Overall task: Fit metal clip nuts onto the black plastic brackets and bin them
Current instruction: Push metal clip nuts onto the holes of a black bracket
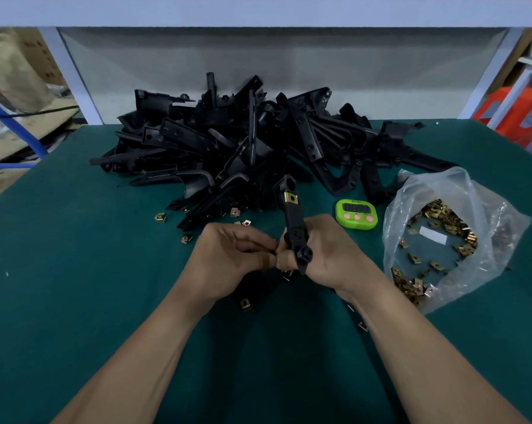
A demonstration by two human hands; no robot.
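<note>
Gripping the stiff, light bracket [291, 216] round its middle suits the curled right hand [330, 255], while the left hand [229, 257] pinches something too hidden to tell.

Left hand [229, 258], right hand [332, 255], both bare, forearms bare to the frame's edge

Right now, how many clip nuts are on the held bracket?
1: the clip nut sits near the far end of the bracket. The left hand and right hand cover its near end; another may be hidden.

Left grip [237, 255] pinching, right grip [327, 255] curled closed, the two touching
</note>
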